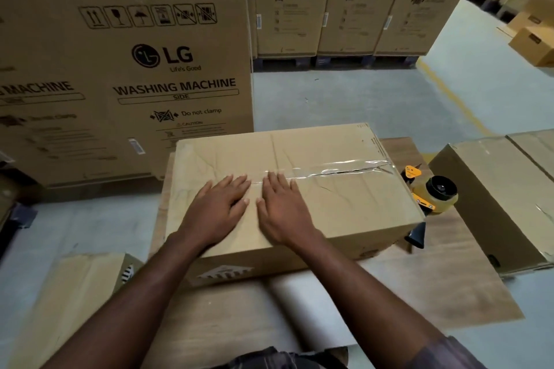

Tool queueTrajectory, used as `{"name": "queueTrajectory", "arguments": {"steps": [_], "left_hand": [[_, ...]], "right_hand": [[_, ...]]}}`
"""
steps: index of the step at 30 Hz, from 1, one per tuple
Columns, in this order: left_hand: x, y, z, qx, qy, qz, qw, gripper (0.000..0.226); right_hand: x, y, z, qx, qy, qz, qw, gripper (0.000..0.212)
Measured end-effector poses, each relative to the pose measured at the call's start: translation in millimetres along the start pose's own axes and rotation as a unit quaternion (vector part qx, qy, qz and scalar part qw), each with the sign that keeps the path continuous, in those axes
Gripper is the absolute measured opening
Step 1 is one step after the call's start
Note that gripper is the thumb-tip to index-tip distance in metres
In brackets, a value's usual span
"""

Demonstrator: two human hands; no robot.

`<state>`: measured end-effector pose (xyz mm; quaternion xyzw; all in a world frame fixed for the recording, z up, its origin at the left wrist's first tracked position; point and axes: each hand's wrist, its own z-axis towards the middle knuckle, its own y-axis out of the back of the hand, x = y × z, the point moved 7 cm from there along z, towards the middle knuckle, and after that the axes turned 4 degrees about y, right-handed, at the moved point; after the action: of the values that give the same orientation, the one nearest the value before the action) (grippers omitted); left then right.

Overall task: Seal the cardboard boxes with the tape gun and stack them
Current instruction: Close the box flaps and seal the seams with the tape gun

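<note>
- The box [344, 198] lies on a wooden board [419, 293]; the left hand [220, 210] and right hand [284, 213] rest flat on its top, side by side; fingers straight, slightly spread, gripping nothing; fingertips at the centre seam.
- Risk: the tape [338, 169] is wrinkled toward the box's right end, with a dark gap beneath; judged liable to lift or split under stacking unless pressed down.
- Risk: tape cover left of the hands cannot be told; a bare stretch would let the flaps open.
- The tape gun [431, 193] lies just beside the box's right end; sliding the box could knock it.
- Surroundings: a second box [494, 204] beyond the tape gun; another box [75, 293] off the near-left corner; a washing machine carton [126, 69] behind; a white roll [305, 308] in front; these crowd any lift.
</note>
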<state>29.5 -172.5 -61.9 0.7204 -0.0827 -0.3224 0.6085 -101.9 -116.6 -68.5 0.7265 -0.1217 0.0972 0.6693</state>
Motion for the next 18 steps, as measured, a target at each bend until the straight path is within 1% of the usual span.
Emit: {"name": "queueTrajectory", "arguments": {"steps": [3,5,7,9,11,13,14,16,18], "left_hand": [[52,22,-18,-0.047,0.032,0.000,0.998,0.049],[76,32,-27,-0.069,0.051,-0.049,0.995,0.046],[82,31,-29,-0.074,0.056,-0.095,0.991,0.046],[79,28,-30,-0.093,0.070,-0.143,0.983,0.053],[85,27,-33,-0.110,0.107,-0.197,0.968,0.068],[97,24,-38,-0.098,0.164,-0.253,0.948,0.082],[101,21,-39,-0.088,0.186,-0.297,0.932,0.086],[100,20,-40,-0.079,0.193,-0.371,0.905,0.088],[100,15,-39,-0.054,0.204,-0.400,0.892,0.084]], "right_hand": [[-26,6,-8,-0.017,-0.062,0.021,0.998,0.065],[-39,9,-12,-0.028,-0.117,0.012,0.993,0.065],[-33,8,-10,-0.030,-0.158,-0.001,0.987,0.067],[-12,4,-3,-0.030,-0.176,0.003,0.984,0.074],[19,-2,6,-0.027,-0.155,0.010,0.987,0.078],[50,-12,12,-0.013,-0.123,0.012,0.992,0.081],[64,-16,14,-0.006,-0.107,0.013,0.994,0.082],[93,-23,19,0.007,-0.065,0.017,0.998,0.079],[120,-31,23,0.018,-0.003,0.014,1.000,0.072]]}}
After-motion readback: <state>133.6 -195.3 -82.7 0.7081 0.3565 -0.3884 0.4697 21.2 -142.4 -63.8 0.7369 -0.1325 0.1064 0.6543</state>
